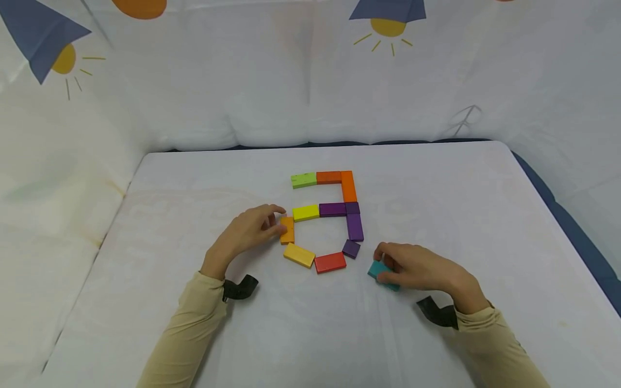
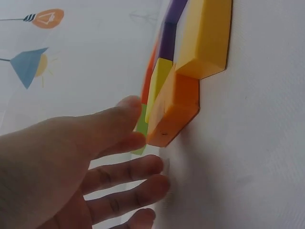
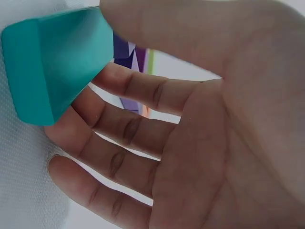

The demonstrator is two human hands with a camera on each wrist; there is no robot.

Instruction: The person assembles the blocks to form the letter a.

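teal block [image 1: 380, 271]: on the white table [image 1: 466, 215], pinched between thumb and fingers of the right hand [image 1: 422, 269]
long axis: cannot tell, mostly covered
block ring [image 1: 330, 221]: at about 10 o'clock from the teal block, near; gap between red block [image 1: 330, 262] and small purple block [image 1: 351, 248] closest
orange block [image 1: 287, 230]: ring's 9 o'clock side, touched by left hand [image 1: 247, 231], fingers loosely extended
nearer hand: right, already holding
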